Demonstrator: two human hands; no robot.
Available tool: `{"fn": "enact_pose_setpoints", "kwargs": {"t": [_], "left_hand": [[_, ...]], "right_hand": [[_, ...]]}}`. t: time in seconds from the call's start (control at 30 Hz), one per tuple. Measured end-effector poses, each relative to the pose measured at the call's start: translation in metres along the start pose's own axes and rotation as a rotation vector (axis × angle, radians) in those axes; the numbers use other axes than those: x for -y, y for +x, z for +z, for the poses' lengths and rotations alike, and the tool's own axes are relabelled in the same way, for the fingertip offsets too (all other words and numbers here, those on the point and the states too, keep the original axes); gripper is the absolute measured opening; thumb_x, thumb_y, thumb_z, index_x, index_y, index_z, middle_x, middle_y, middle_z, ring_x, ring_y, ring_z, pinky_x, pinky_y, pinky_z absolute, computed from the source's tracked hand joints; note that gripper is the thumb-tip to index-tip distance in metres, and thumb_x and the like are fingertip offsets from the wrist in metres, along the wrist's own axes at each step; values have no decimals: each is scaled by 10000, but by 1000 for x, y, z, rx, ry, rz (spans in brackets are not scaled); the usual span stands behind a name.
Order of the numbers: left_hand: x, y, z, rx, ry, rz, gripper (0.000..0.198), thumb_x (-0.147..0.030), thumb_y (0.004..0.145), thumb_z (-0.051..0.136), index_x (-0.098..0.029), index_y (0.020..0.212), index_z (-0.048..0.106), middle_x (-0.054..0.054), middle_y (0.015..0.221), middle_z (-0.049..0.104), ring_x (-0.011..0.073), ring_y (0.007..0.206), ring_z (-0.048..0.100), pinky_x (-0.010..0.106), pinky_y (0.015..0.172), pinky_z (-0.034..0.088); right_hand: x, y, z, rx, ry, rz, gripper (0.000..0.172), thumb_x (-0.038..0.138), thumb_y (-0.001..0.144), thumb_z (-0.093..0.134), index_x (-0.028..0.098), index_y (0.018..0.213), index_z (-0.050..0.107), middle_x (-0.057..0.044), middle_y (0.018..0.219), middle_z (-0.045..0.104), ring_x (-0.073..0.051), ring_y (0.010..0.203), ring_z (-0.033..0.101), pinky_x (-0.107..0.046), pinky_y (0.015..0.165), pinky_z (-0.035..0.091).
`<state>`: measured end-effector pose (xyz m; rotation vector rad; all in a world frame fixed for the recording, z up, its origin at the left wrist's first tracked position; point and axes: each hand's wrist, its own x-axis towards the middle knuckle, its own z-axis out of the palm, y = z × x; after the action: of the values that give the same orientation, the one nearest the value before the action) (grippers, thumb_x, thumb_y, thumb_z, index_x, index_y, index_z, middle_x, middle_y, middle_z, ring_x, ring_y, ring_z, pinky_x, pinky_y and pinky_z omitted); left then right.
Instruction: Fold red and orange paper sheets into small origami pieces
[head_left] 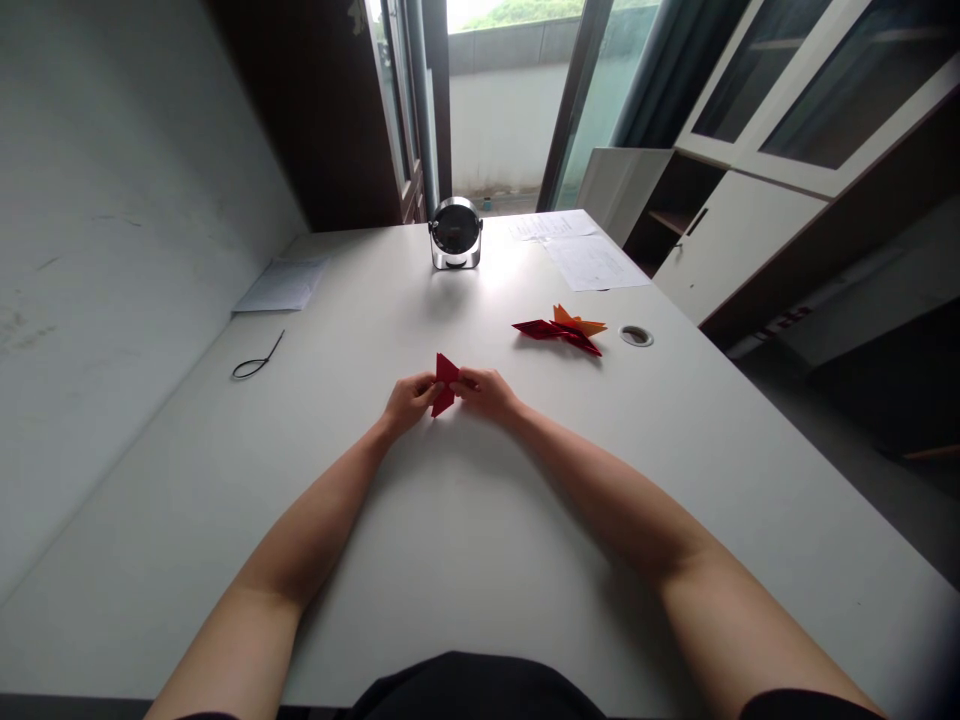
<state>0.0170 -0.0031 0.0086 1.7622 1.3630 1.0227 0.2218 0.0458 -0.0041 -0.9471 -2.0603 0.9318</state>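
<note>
A small folded red paper (pixel 445 381) is held just above the white table (pixel 465 540) near its middle. My left hand (pixel 409 401) pinches its left side with fingers closed. My right hand (pixel 486 392) pinches its right side, fingers closed too. Both forearms stretch out over the table toward the paper. A point of the red paper sticks up between the two hands and another points down.
Folded red paper pieces (pixel 556 333) and an orange one (pixel 578 322) lie to the right. Near them is a round cable hole (pixel 636 336). A small desk fan (pixel 455 233), paper sheets (pixel 592 262), a grey sheet (pixel 282 285) and a black cable tie (pixel 257 359) lie farther out.
</note>
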Motion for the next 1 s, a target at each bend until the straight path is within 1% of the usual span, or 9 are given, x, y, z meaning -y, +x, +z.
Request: {"fn": "enact_pose_setpoints", "kwargs": {"t": [0.17, 0.33, 0.5, 0.67, 0.9, 1.0], "left_hand": [[1, 0, 0, 14, -17, 11, 380, -467, 923, 549, -167, 1042, 748, 49, 873, 755, 163, 739, 648, 236, 650, 480], [4, 1, -1, 10, 26, 8, 367, -459, 926, 554, -166, 1028, 750, 43, 847, 752, 162, 730, 648, 240, 650, 482], [5, 1, -1, 3, 45, 14, 359, -453, 925, 557, -161, 1008, 749, 42, 834, 749, 162, 726, 646, 244, 655, 483], [3, 0, 0, -2, 25, 18, 355, -444, 922, 556, -161, 1015, 748, 47, 853, 753, 167, 743, 653, 243, 657, 484], [4, 1, 0, 5, 18, 28, 354, -448, 928, 551, -173, 1026, 750, 45, 859, 756, 170, 747, 662, 248, 665, 489], [7, 2, 0, 7, 25, 21, 347, -449, 926, 556, -176, 1019, 749, 47, 874, 761, 173, 754, 668, 253, 677, 499]], "right_hand": [[2, -1, 0, -8, 2, 3, 255, 396, 871, 553, 175, 749, 589, 24, 668, 575, -105, 617, 424, -237, 597, 324], [2, -1, 0, 2, -16, -5, 253, 403, 862, 555, 177, 760, 602, 33, 645, 525, -104, 610, 395, -237, 591, 311], [2, 0, 0, 19, -22, -12, 240, 394, 863, 550, 179, 786, 623, 34, 658, 529, -105, 610, 400, -237, 591, 310], [1, 0, 0, 15, -25, 1, 235, 390, 858, 559, 183, 755, 603, 42, 638, 500, -104, 603, 392, -238, 589, 310], [2, 0, 1, 23, -16, 8, 224, 382, 860, 555, 182, 799, 633, 26, 672, 560, -109, 614, 418, -243, 606, 320], [2, 0, 1, 16, -12, 10, 228, 387, 853, 561, 179, 778, 619, 33, 656, 547, -106, 608, 404, -242, 604, 316]]}}
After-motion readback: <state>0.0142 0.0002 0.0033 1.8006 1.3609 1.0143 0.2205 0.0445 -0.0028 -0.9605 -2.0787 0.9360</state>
